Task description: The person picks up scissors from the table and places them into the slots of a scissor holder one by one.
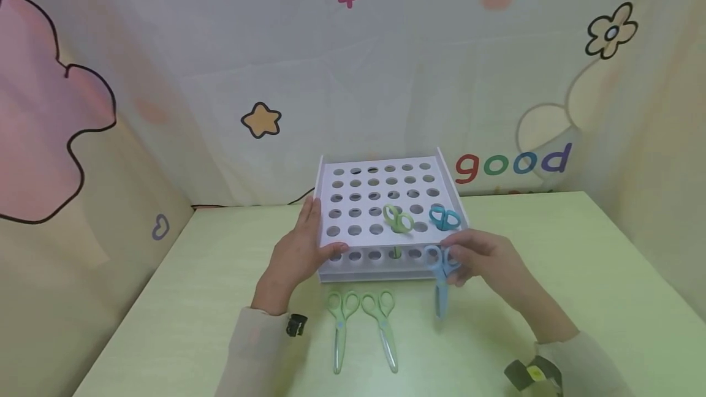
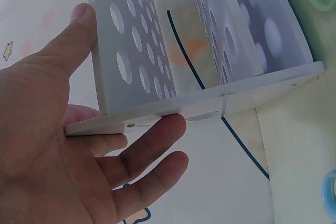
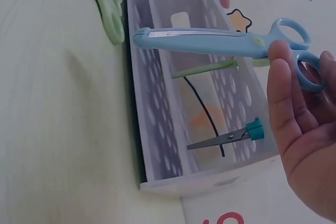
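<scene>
My right hand (image 1: 488,256) pinches light-blue scissors (image 1: 440,287) by the handle loops, blades pointing down, before the front right corner of a white two-level rack (image 1: 364,276) with rows of round holes. In the right wrist view these scissors (image 3: 205,41) have a covered blade tip. My left hand (image 1: 298,256) holds the rack's left side, the thumb over the upper board and the fingers along the side panel (image 2: 199,100). Green scissors (image 1: 398,220) and teal scissors (image 1: 444,220) stand in front-right holes of the upper board, their blades hanging below.
Two pairs of light-green scissors, one on the left (image 1: 340,326) and one on the right (image 1: 383,326), lie side by side on the pale green table (image 1: 193,323) before the rack. A printed cloth (image 1: 298,48) hangs behind the table.
</scene>
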Demonstrator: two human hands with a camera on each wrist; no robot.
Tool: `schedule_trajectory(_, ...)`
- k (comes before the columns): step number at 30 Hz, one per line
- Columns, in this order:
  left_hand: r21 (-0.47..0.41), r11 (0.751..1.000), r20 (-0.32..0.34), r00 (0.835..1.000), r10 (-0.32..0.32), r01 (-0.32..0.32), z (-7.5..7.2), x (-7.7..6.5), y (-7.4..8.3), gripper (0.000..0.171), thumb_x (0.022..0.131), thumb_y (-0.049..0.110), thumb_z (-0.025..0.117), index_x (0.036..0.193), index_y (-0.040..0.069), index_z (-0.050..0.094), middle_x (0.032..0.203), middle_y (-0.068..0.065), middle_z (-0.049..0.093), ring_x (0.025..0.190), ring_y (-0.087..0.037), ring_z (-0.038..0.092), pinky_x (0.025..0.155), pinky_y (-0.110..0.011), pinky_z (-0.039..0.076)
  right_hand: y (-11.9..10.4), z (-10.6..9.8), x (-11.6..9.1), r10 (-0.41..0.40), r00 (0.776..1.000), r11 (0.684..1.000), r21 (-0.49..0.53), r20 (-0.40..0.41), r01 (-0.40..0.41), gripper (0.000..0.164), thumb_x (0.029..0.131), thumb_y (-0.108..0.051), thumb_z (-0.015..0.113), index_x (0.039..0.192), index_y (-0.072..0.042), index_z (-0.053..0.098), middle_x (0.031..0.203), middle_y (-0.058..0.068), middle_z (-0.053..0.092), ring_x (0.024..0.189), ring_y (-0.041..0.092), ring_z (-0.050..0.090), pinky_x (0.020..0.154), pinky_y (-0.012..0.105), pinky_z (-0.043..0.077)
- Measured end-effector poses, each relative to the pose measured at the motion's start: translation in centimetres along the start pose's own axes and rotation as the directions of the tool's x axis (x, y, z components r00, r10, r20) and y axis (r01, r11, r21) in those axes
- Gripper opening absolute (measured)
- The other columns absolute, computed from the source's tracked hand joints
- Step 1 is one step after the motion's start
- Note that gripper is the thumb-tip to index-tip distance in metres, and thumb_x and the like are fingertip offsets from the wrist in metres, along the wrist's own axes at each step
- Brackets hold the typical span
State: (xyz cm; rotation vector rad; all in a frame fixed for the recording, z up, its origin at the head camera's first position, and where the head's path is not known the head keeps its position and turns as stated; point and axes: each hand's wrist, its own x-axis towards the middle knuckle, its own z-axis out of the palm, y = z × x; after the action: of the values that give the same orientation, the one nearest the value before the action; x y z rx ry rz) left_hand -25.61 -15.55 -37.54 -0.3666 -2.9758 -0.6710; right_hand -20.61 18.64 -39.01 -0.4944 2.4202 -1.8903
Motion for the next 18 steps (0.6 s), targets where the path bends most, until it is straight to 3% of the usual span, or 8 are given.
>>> schedule_trajectory(11,0.013,1.0,0.004,1.0,-0.015,0.015,-0.1,0.1,0.2,0.11,0.088,0.055,0.073,0.162,0.006,0.008,0.169,-0.01,0.001,0.094,-0.029,0.058,0.063,-0.033,0.043,-1.8,0.8,0.7,-0.032,0.999,0.999,-0.017,-0.018,0.032,0.023,0.102,-0.009,0.062,0.116,0.008,0.066,0.094,0.017,0.071,0.075,0.027,0.073,0.075,0.033,0.057)
schedule_trajectory(18,0.01,1.0,-0.002,1.0,-0.012,0.012,0.1,0.2,-0.1,0.11,0.088,0.053,0.074,0.162,0.005,0.008,0.169,-0.011,0.003,0.091,-0.028,0.06,0.065,-0.034,0.045,-2.4,1.5,1.2,-0.115,0.993,0.993,0.036,-0.015,0.115,0.02,0.102,-0.009,0.062,0.111,0.009,0.065,0.095,0.016,0.07,0.076,0.027,0.074,0.078,0.032,0.057)
